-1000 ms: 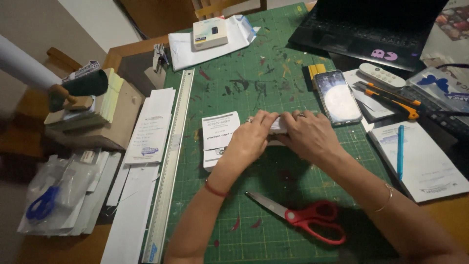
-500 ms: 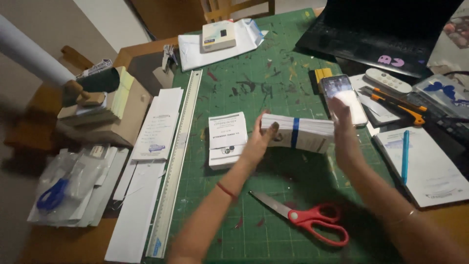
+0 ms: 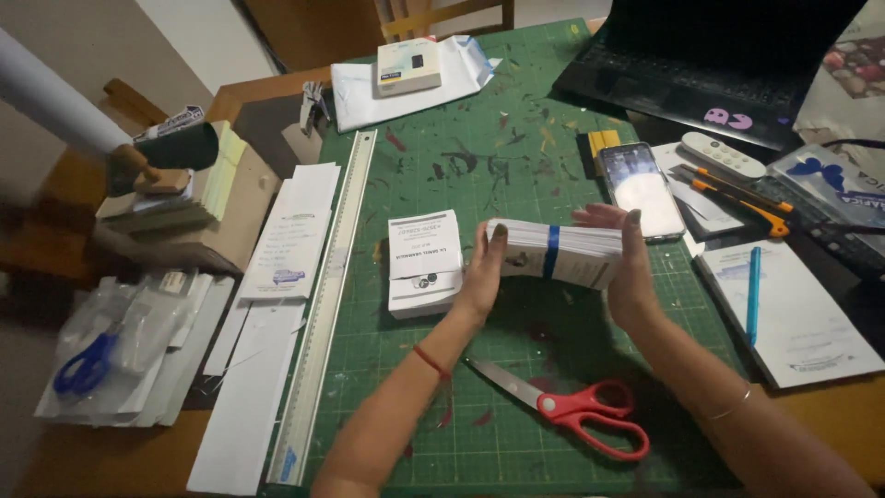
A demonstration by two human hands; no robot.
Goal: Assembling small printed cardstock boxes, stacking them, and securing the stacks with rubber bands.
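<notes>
Banded stack of paper slips [image 3: 558, 254] held just above the green cutting mat [image 3: 516, 138], pressed between both hands. Left hand [image 3: 481, 277] flat against the stack's left end, fingers extended. Right hand [image 3: 631, 267] cupped around the right end. Second stack of slips [image 3: 424, 263] lies just left; red scissors [image 3: 576, 410] lie nearer the person.

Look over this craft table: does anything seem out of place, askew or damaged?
Nothing is spilled. The green cutting mat is scored and stained with paint. Both hands, left hand and right hand, hold a banded paper stack lifted at a tilt. The red scissors lie closed.
</notes>
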